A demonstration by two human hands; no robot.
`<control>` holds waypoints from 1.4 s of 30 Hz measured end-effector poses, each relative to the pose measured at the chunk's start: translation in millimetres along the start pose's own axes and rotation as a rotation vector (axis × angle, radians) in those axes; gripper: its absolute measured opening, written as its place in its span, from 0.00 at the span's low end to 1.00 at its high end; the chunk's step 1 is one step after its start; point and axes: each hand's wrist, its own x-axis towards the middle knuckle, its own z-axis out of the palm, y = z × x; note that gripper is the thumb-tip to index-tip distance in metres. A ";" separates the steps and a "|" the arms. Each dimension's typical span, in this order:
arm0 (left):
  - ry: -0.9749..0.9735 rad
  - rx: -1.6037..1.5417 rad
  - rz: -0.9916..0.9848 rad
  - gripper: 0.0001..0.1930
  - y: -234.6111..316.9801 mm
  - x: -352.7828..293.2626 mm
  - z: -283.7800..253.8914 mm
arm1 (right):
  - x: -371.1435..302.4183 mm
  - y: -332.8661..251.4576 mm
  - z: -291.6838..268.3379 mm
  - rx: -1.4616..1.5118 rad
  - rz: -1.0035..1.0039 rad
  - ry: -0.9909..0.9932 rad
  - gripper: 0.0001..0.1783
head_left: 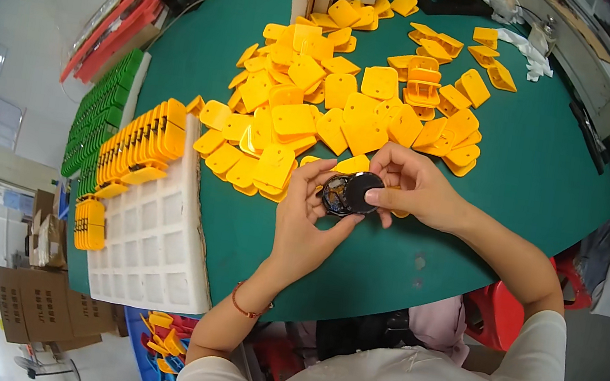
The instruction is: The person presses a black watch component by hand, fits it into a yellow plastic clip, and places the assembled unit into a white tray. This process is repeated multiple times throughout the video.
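Between my two hands, above the green table, is a small black round device [334,195] with some of its inner parts showing. My left hand [310,211] grips it from the left, fingers curled round its edge. In my right hand [418,191] a black round disc [362,192] is pinched between thumb and fingers; it overlaps the right side of the device. Whether the two are joined cannot be told. Just beyond my hands lies a wide pile of yellow plastic housings [295,119], and some of them show behind my fingers.
Left of my arm, a white foam tray [149,246] with square pockets holds rows of yellow pieces [144,141]; green pieces [102,111] stand in another tray behind. More yellow housings lie at the far right. A blue bin [140,339] of coloured parts sits below the table edge.
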 end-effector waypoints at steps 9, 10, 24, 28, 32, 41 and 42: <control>-0.114 -0.528 -0.240 0.26 0.4 5.7 -11.4 | 0.4 -3.3 1.6 0.056 0.060 0.164 0.09; -0.087 -0.661 -0.281 0.24 2.0 7.5 -12.7 | 0.2 -5.0 1.6 0.039 0.047 0.181 0.09; -0.079 -0.609 -0.274 0.18 -4.5 3.7 -11.0 | -1.8 -2.4 2.3 -0.068 -0.021 0.224 0.08; -0.072 -0.598 -0.266 0.17 -5.4 3.1 -9.8 | -1.4 -1.4 1.2 -0.049 -0.002 0.215 0.07; -0.084 -0.582 -0.249 0.17 -6.2 3.1 -10.4 | -1.0 -1.1 1.6 -0.068 0.006 0.225 0.07; -0.080 -0.553 -0.233 0.17 -4.9 2.4 -9.6 | -0.8 -2.7 4.2 -0.061 0.020 0.249 0.07; -0.078 -0.549 -0.233 0.17 -4.7 2.3 -9.6 | -0.8 -2.6 4.0 -0.061 0.020 0.248 0.07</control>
